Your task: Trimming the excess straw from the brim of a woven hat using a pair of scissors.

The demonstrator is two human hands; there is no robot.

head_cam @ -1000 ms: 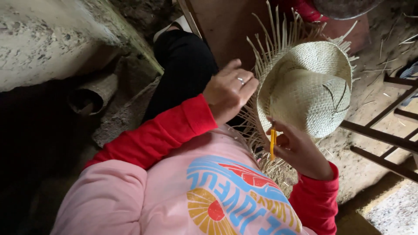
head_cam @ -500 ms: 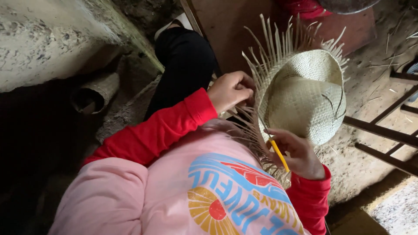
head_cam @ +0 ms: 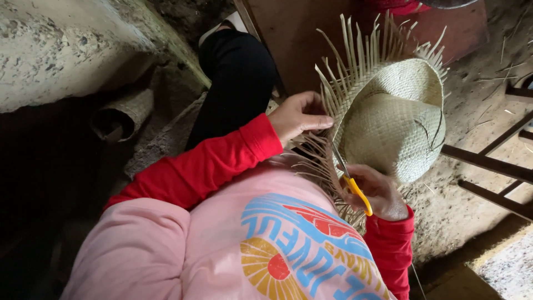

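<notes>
From my remote feed, looking down over a pink shirt (head_cam: 222, 244) with red sleeves (head_cam: 205, 161): a pale plastered wall (head_cam: 61, 50) fills the upper left, with a rolled mat (head_cam: 122, 116) lying at its foot on the dirt floor (head_cam: 466, 211). A leg in black trousers (head_cam: 236, 83) stretches up the middle of the picture, beside a brown board (head_cam: 288, 33). Dark metal bars (head_cam: 488, 164) cross the right edge.

The straw hat (head_cam: 400, 119), woven and pale, sits right of centre in front of the person's chest, crown facing the camera, its unfinished brim bristling with loose straw ends along the top and left. I see the left hand (head_cam: 297, 116) at the hat's left edge, fingers curled shut, thumb and forefinger pinching the straw ends there. The right hand (head_cam: 377, 191) is below the hat, fingers closed around the yellow handles of scissors (head_cam: 350, 180), whose thin blades point up toward the frayed brim, near the left hand's thumb. Whether the blades touch straw I cannot tell.
</notes>
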